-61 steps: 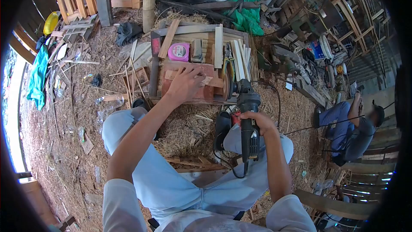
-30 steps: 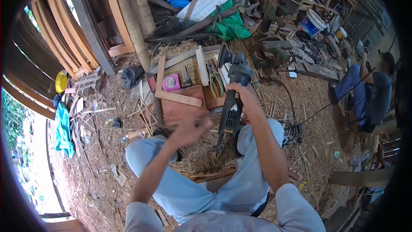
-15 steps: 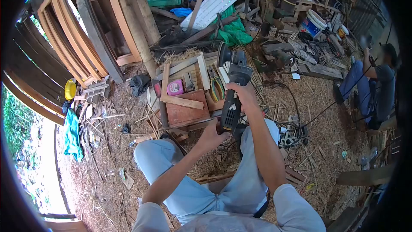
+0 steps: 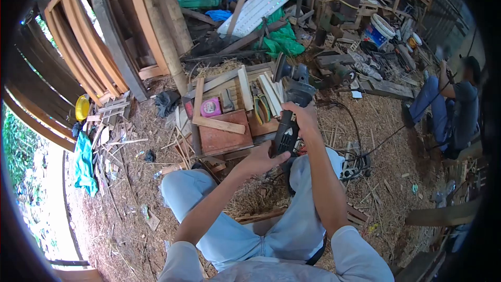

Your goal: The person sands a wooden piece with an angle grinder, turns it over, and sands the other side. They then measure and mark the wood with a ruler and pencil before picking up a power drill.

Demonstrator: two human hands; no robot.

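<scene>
An angle grinder (image 4: 299,92) with a black body and a disc at its head is held up in front of my knees, disc end pointing away. My right hand (image 4: 303,118) is wrapped round its middle, just behind the gear head. At its rear end my left hand (image 4: 262,159) grips the body, thumb on the near side. Beyond it lies a low wooden workbench (image 4: 224,149) with a pink tape measure (image 4: 211,107), pliers with green and yellow handles (image 4: 260,108), an L-shaped wooden piece (image 4: 222,125) and a reddish-brown board (image 4: 216,140).
A power cord (image 4: 360,130) loops across the chip-strewn ground on the right. Another person (image 4: 462,102) sits at the far right. Wooden frames (image 4: 86,42) lean at the back left. A white perforated panel (image 4: 255,8) and a green tarp (image 4: 284,46) lie behind the bench.
The grinder has shifted slightly to the right with both hands on it. My left hand has moved right along with its rear end. The view has turned a little.
</scene>
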